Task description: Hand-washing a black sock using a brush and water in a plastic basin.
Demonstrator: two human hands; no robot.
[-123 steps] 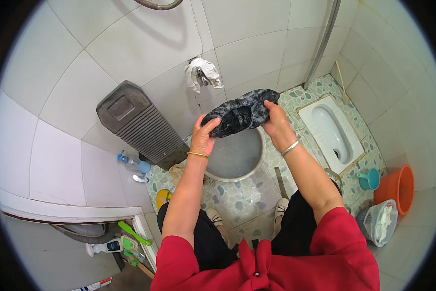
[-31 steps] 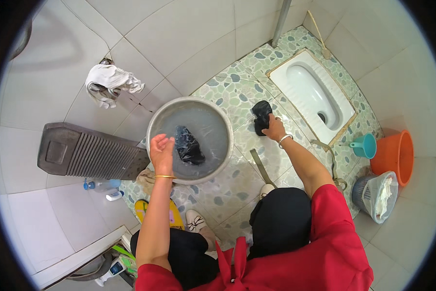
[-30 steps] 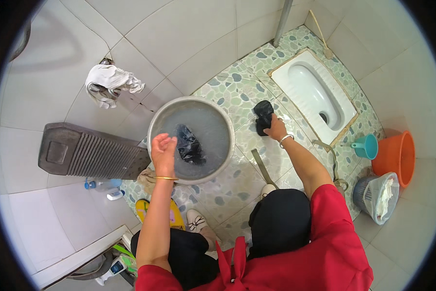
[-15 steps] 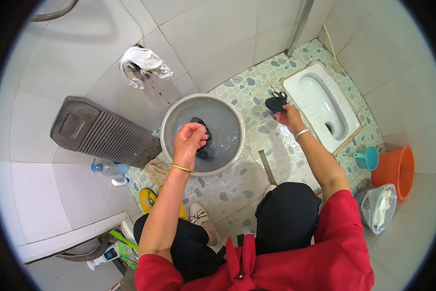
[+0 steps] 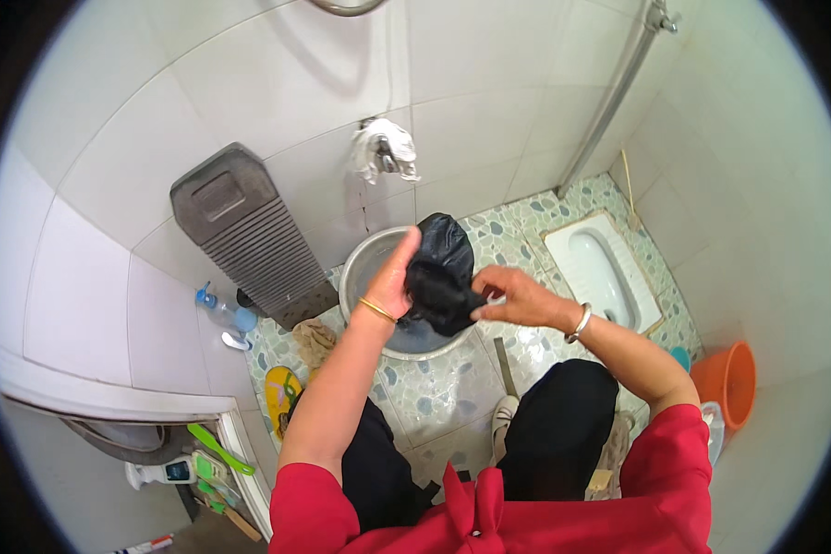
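A wet black cloth item, soft and glossy at its far end, is held up over the grey basin. Its exact kind is not clear. My left hand supports its left side, with the thumb pointing up and the other fingers mostly hidden behind it. At the near right edge, my right hand pinches the cloth between thumb and fingers. Cloudy water shows in the basin below; the item and my left hand cover much of it.
A ribbed washboard leans on the wall left of the basin. A white cloth hangs on the tap. Tan cloth and a yellow slipper lie nearby. Rightward are a squat toilet and an orange bucket.
My right hand has come left from near the squat toilet to the basin. Both hands now hold a black item above the water. The view has shifted, showing more wall.
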